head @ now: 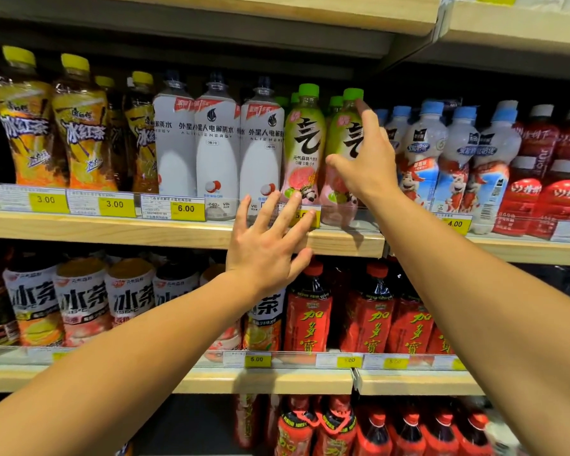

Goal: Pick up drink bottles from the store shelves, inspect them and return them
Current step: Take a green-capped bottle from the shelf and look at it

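Two green-capped bottles with pink and green labels stand side by side on the middle shelf (pixel 178 230). My right hand (pixel 366 156) is spread in front of the right one (pixel 341 153), thumb low on its left side and index finger up near the green cap; whether the fingers touch it I cannot tell. The left one (pixel 305 143) stands untouched. My left hand (pixel 270 245) is open with fingers spread, lying over the shelf edge and a yellow price tag (pixel 305 214) below the left bottle. It holds nothing.
White bottles (pixel 218 143) and yellow-capped tea bottles (pixel 79 126) stand to the left, blue-capped milk drinks (pixel 454 159) and red bottles (pixel 540 179) to the right. The shelf below holds white-labelled tea bottles (pixel 79 301) and red bottles (pixel 310 311). A clear rail fronts each shelf.
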`<state>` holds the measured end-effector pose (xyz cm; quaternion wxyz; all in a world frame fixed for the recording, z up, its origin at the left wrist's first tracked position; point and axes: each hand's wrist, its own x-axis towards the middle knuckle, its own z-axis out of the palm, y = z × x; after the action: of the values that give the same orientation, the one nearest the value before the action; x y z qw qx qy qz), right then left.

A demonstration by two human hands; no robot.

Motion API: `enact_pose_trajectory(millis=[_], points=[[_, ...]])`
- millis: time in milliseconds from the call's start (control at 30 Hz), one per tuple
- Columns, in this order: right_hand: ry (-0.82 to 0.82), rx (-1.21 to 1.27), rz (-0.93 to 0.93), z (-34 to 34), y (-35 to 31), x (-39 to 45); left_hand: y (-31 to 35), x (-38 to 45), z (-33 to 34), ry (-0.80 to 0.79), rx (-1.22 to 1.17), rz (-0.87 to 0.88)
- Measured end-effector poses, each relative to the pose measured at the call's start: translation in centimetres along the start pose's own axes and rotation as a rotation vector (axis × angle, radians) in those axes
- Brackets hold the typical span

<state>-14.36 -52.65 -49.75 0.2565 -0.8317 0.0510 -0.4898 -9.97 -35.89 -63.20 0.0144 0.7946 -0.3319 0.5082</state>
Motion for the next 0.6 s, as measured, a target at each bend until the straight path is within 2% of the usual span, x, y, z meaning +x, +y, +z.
enact_pose_trajectory(millis=[200,400,500,600], points=[[-0.011,0.008,0.013,0.2,0.3,-1.0,0.0,0.0,0.1,-0.019,-0.008,-0.007],[-0.047,0.022,0.105,0.1,0.7,-3.2,0.0,0.0,-0.1,-0.077,-0.004,-0.010],[0.040,0.015,0.062,-0.6,0.7,-5.8,0.0,-0.1,-0.5,-0.116,-0.030,-0.031],[0.050,-0.011,0.007,-1.6,1.0,-9.7,-0.2,0.0,-1.6,-0.171,-0.106,-0.056]])
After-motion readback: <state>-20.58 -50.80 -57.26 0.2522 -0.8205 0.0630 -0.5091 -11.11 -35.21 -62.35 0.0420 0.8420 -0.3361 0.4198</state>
